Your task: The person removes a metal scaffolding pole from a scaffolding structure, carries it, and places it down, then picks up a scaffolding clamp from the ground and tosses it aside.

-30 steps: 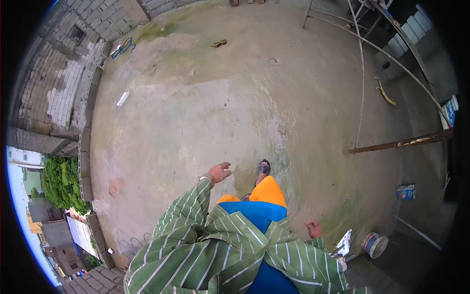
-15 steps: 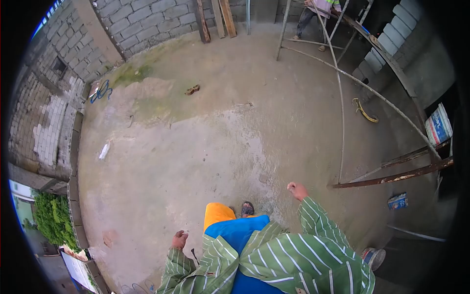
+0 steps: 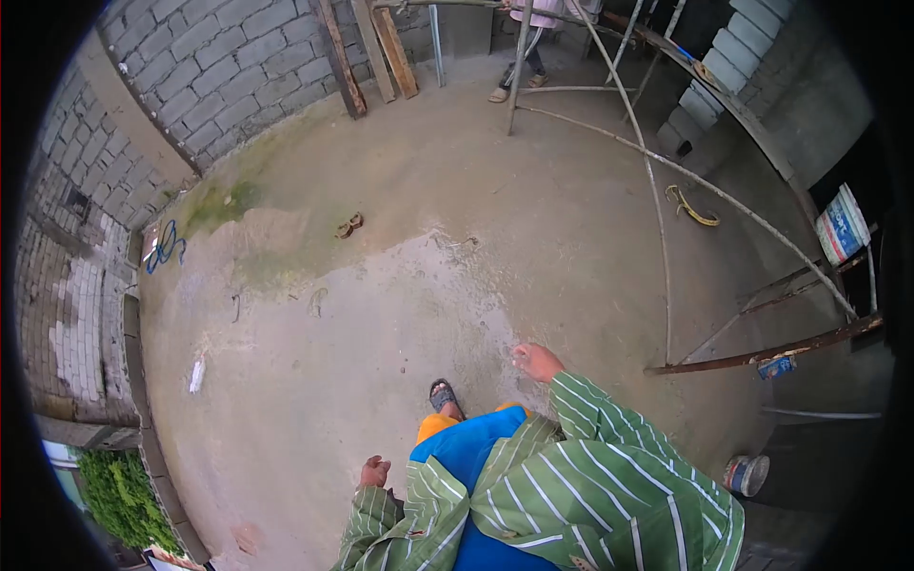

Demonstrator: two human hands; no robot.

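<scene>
My left hand (image 3: 375, 471) hangs low beside my body over the wet concrete floor (image 3: 314, 381), its fingers loosely bent. Nothing shows in it. My right hand (image 3: 538, 362) is held out in front over the floor, fingers slightly curled and apart, also with no visible object. I wear a striped green shirt (image 3: 609, 485) over a blue garment (image 3: 466, 447). A sandalled foot (image 3: 444, 395) is forward between the hands. Neither hand touches anything I can see.
Pole scaffolding (image 3: 657, 190) stands at right, with a person (image 3: 533, 48) behind it. A paint bucket (image 3: 843, 226) and a tin (image 3: 745, 474) are right. Sandals (image 3: 349, 226), a blue hose (image 3: 167, 246) and a yellow curved object (image 3: 692, 206) lie on the floor. Planks (image 3: 386, 48) lean against the block wall.
My forward foot has changed with a step. My right hand has moved left in view, and my left hand slightly right. The person behind the scaffolding has shifted left in view.
</scene>
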